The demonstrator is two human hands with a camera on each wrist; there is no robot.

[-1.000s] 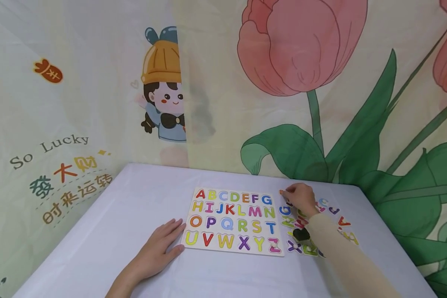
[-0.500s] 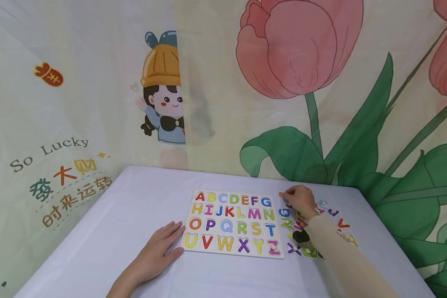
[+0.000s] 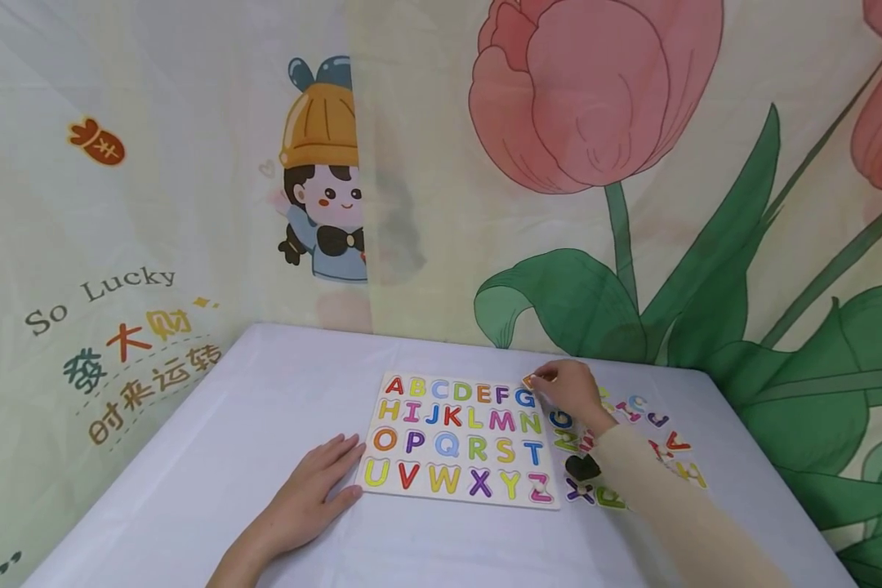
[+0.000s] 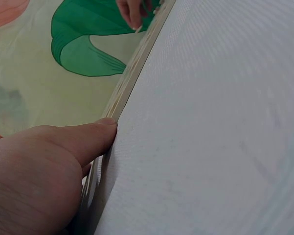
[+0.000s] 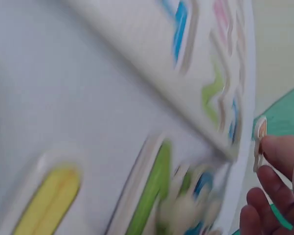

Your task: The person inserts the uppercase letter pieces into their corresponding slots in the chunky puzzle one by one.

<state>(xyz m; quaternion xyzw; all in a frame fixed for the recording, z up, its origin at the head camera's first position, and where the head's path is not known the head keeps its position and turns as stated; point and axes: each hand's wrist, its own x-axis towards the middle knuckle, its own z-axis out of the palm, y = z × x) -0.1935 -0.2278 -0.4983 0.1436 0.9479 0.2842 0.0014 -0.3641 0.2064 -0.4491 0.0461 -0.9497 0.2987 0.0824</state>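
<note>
A white alphabet puzzle board (image 3: 459,500) with coloured letter recesses lies on the table. My left hand (image 3: 305,498) rests flat at its left edge, fingers extended; in the left wrist view the thumb (image 4: 98,132) touches the board's side. Between thumb and fingertips, my right hand (image 3: 573,394) pinches a small orange letter piece (image 5: 260,129) by the board's far right corner, near the blue G. The right wrist view shows the piece edge-on, raised off the table, so which letter it is cannot be read. A pink Z piece (image 3: 541,487) sits in the near right corner.
Loose letter pieces lie right of the board, including a purple X (image 3: 580,490), a red A (image 3: 678,441) and a blue G (image 3: 561,419). My right sleeve (image 3: 676,498) and a black wrist device (image 3: 581,468) cover some of them. Printed cloth (image 3: 426,163) hangs behind the table.
My right hand has lifted the orange letter piece from beyond the board's right side and carried it left to the far right corner. The left hand has stayed put.
</note>
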